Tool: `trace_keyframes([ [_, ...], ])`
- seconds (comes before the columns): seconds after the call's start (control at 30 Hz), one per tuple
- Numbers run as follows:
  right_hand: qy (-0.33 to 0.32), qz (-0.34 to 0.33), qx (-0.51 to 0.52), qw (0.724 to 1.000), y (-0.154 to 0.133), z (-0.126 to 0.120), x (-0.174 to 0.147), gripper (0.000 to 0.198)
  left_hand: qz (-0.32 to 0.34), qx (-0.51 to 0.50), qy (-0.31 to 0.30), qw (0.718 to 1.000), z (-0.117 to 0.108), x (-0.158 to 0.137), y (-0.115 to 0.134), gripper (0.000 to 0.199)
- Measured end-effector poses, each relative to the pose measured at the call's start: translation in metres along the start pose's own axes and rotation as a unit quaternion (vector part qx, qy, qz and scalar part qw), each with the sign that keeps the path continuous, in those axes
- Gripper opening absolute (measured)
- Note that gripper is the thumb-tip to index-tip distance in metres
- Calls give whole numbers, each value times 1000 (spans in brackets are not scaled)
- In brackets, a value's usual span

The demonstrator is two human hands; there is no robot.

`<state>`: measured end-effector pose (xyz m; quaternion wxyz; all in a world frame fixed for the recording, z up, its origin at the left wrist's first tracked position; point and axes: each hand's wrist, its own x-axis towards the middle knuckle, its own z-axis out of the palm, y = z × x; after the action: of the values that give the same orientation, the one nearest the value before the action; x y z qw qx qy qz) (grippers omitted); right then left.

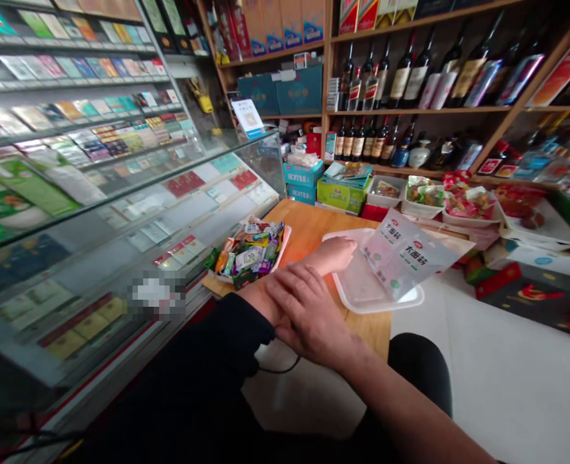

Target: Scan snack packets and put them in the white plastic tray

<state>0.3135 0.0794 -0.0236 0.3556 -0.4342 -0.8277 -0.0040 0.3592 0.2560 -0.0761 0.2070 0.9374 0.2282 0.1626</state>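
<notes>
My left hand (337, 252) lies on the wooden table (308, 227), its fingers closed at the left edge of a white printed packet (408, 256). The packet tilts up over a clear plastic tray (362, 298) at the table's right side. My left forearm shows bare beyond a black sleeve (227, 348). My right hand (304, 314) rests flat across that forearm near the wrist, fingers spread, holding nothing.
A shallow tray of wrapped snacks (250, 252) sits left of my left hand. A glass display counter (120, 212) runs along the left. Shelves of bottles (400, 77), boxes and bowls of packaged food (424, 193) stand behind the table. White floor (507, 374) lies to the right.
</notes>
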Motion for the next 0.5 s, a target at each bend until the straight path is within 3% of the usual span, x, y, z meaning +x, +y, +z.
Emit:
trace_keyframes([
  [0.13,-84,-92,-11,992,-56,8,29,85,82,169,-7,982,-25,-34,-8,20],
  [0.27,-109,-218,-41,969,-111,7,48,64,96,245,12,965,-43,-69,-13,21],
  [0.4,-88,-289,-76,950,-163,5,55,49,112,278,14,954,-58,-99,-12,23],
  [0.5,-67,-291,-116,947,-201,11,54,42,129,299,16,945,-67,-116,-11,23],
])
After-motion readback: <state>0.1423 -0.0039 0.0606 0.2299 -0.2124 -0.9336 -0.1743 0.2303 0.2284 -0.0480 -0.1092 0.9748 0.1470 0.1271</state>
